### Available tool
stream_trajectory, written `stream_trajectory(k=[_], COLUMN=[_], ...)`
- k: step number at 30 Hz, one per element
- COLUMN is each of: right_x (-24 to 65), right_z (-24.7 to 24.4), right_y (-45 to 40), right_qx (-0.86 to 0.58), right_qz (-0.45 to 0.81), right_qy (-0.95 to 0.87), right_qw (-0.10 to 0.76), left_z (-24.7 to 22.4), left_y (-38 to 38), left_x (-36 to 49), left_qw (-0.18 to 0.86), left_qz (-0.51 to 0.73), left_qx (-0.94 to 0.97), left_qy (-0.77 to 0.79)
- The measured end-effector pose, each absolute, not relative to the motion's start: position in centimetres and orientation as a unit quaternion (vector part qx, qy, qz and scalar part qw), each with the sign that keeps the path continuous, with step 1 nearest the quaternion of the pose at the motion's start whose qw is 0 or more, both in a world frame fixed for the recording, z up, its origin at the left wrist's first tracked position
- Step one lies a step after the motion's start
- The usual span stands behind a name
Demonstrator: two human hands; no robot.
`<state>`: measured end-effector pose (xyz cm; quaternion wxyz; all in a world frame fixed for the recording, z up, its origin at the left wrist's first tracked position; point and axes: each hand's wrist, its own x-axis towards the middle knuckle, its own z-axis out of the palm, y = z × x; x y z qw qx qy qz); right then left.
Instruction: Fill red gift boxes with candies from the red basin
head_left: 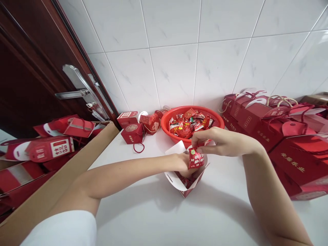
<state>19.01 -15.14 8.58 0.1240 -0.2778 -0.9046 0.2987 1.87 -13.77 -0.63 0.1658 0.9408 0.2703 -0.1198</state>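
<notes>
An open gift box (pixel 182 183) with white inner flaps stands on the white table, with red contents partly visible inside. My left hand (pixel 185 164) reaches down into the box, and its fingers are hidden by the packet and the box walls. Above the box opening, my right hand (pixel 214 141) pinches the top of a small red candy packet (pixel 196 158) with white lettering. Just behind the box is a red plastic basket (pixel 220 123), filled with wrapped candies (pixel 191 123).
Several red gift boxes (pixel 261 133) line the right side. Smaller red boxes (pixel 132 132) stand left of the basket. A cardboard carton (pixel 84 167) holding more red boxes (pixel 52 148) is at the left, below a dark door (pixel 28 44). A tiled wall (pixel 174 71) rises behind.
</notes>
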Motion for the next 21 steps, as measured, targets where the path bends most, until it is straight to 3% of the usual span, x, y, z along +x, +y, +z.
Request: stream_trajectory(k=[3, 10, 13, 16, 21], right_x=[19.1, 19.6, 19.5, 19.5, 19.5], right_z=[8.4, 8.4, 8.5, 8.4, 8.4], right_y=[-15.1, -15.0, -15.1, -15.1, -15.2], right_qx=[-0.280, -0.281, -0.284, -0.295, -0.304], right_qz=[0.299, 0.305, 0.311, 0.307, 0.288], right_qy=[-0.907, -0.908, -0.906, -0.904, -0.906], right_qw=[0.098, 0.059, 0.044, 0.039, 0.059], left_z=[0.3, 2.1, 2.3, 2.5, 4.1], left_y=[-14.1, -14.9, -14.9, -14.7, -15.1], left_x=[1.9, 1.3, 1.2, 0.8, -0.7], left_qw=[0.151, 0.143, 0.086, 0.021, 0.058], left_qz=[-0.188, -0.148, -0.108, -0.143, -0.165], left_qx=[0.937, 0.919, 0.940, 0.955, 0.949], left_qy=[0.253, 0.336, 0.312, 0.258, 0.264])
